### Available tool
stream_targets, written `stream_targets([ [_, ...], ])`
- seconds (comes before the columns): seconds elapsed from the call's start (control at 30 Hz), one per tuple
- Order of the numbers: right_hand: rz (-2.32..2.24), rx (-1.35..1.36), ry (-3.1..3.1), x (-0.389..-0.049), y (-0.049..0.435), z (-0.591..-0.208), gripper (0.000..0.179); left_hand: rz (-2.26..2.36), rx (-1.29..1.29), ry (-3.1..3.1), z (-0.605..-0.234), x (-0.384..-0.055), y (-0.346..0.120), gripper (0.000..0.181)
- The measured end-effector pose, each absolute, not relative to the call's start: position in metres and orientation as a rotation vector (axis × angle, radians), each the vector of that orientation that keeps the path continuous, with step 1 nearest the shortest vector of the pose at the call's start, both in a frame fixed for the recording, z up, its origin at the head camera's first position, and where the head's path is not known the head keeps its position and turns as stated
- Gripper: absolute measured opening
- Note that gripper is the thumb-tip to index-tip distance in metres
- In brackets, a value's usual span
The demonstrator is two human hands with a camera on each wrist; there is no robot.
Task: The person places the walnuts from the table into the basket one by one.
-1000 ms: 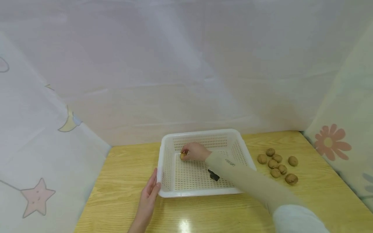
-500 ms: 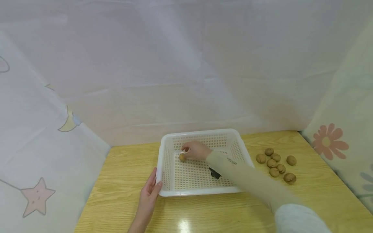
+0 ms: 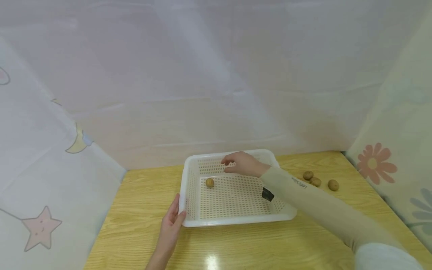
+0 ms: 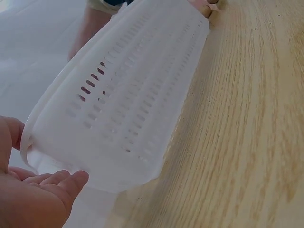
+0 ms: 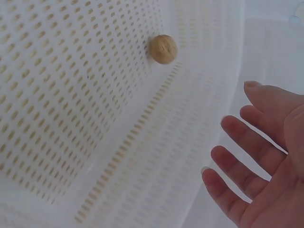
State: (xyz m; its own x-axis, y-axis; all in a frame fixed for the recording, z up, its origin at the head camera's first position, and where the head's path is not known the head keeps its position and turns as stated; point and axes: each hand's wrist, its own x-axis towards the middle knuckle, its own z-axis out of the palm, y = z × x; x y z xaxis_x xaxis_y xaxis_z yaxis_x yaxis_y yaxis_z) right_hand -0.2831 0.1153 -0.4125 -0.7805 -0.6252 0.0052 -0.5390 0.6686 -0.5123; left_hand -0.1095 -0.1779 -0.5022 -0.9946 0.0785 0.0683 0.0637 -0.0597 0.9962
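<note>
One walnut (image 3: 209, 182) lies on the floor of a white perforated plastic basket (image 3: 236, 222), near its left wall. My left hand (image 3: 170, 222) holds the basket at its left side. In the left wrist view that hand (image 4: 35, 190) has its thumb at the rim and its fingers beneath it. Over the basket's far side hovers my right hand (image 3: 243, 163), fingers spread and holding nothing. The right wrist view shows the same hand (image 5: 261, 152) apart from the walnut (image 5: 163, 49).
On the wooden table (image 3: 135, 210), right of the basket, lie more walnuts (image 3: 333, 185), some hidden behind the right forearm (image 3: 314, 202). A pale printed curtain (image 3: 202, 75) stands behind and on both sides.
My right hand has let go of the walnut in the basket, then lifted and moved right. The left hand keeps its place on the basket. The view has shifted slightly.
</note>
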Motion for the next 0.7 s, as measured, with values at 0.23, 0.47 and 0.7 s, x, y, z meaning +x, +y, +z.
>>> stream_targets([
  [0.23, -0.821, -0.933, 2.725, -0.268, 0.162, -0.402, 0.034, 2.254, 0.116, 2.147, -0.499, -0.109, -0.176, 0.067],
  [0.47, -0.955, -0.851, 2.714, -0.254, 0.206, -0.406, 0.037, 2.268, 0.136, 2.127, -0.500, -0.108, -0.176, 0.067],
  [0.7, -0.964, -0.703, 2.781, -0.235, 0.252, -0.405, 0.042, 2.263, 0.173, 2.131, -0.500, -0.109, -0.176, 0.067],
])
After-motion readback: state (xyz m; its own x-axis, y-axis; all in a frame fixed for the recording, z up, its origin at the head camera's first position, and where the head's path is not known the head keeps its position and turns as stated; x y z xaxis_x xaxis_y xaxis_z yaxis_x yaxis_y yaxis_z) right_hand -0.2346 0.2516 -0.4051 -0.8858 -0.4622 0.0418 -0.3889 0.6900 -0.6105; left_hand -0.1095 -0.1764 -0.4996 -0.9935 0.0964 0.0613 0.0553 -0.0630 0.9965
